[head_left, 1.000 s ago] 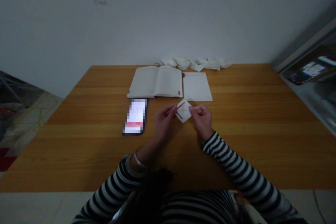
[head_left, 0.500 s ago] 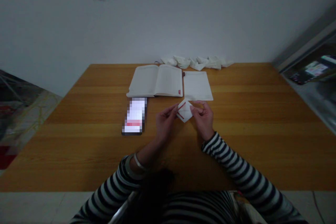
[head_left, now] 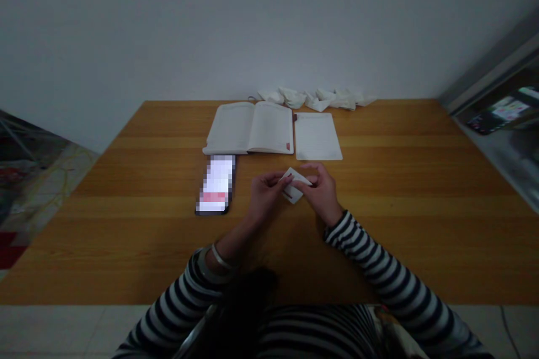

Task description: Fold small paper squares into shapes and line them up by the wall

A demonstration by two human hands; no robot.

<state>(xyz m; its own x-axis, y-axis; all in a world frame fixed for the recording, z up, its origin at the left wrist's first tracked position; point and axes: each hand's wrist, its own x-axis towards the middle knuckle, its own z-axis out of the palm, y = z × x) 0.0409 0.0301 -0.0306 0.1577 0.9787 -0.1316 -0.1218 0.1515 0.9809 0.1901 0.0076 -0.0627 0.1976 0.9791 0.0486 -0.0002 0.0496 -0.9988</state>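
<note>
Between my two hands is a small folded piece of white paper point(head_left: 293, 195) with dark red stripes, held above the table. My left hand point(head_left: 268, 190) pinches its left side between thumb and fingers. On the right side, my right hand point(head_left: 322, 189) grips it, the thumb lying across the paper's face and the index finger raised behind. Parts of the paper are covered by both thumbs. Just beyond my hands lies a loose lined sheet point(head_left: 319, 137), beside an open notebook point(head_left: 250, 128) with blank-looking pages.
A phone point(head_left: 215, 185) with a lit, blurred screen lies left of my hands. Crumpled white tissues point(head_left: 315, 99) line the back edge against the wall. The wooden table point(head_left: 412, 196) reaches out on both sides. Another lit screen point(head_left: 503, 112) stands off the table at the right.
The folded paper has turned and tilted, showing less of its face. My right thumb has moved left across it, and both hands have come closer together.
</note>
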